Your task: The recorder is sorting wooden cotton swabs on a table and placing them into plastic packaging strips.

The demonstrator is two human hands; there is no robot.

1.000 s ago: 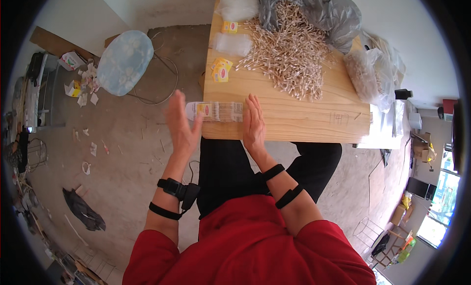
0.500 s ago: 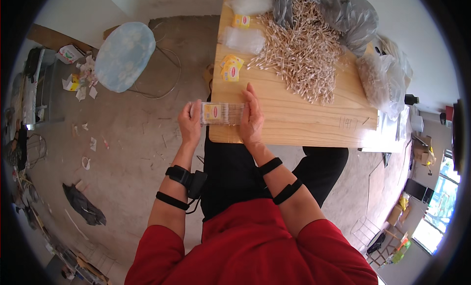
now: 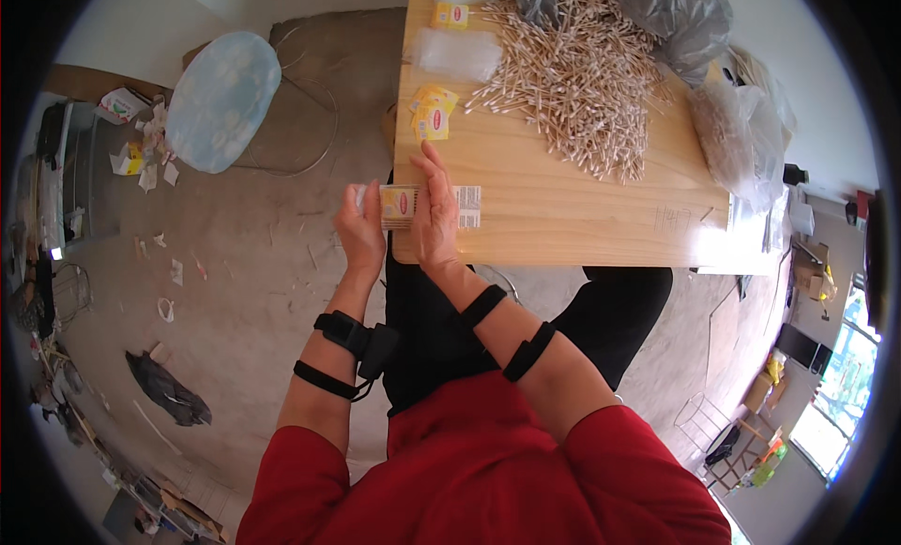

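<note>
Shifting leftward in the past half second, your right hand (image 3: 435,212) has come from the far end of the clear packet (image 3: 398,205) to lie across its middle, fingers straight and together, edge toward the table (image 3: 582,221); whether it presses or only covers, you can't tell from here. That move leaves a white printed panel (image 3: 469,207), seemingly the packet's right end, showing beyond your hand. Your left hand (image 3: 360,234) stays pinched on the opposite end, thumb against fingers, just past the table's left edge. The packet lies at that near-left corner, its swabs and yellow card partly visible between your hands. With the right end now unguarded, the work seems to have turned to steadying the contents toward your left grip. The loose swab pile (image 3: 582,95) and spare yellow cards (image 3: 433,113) lie apart, untouched.
</note>
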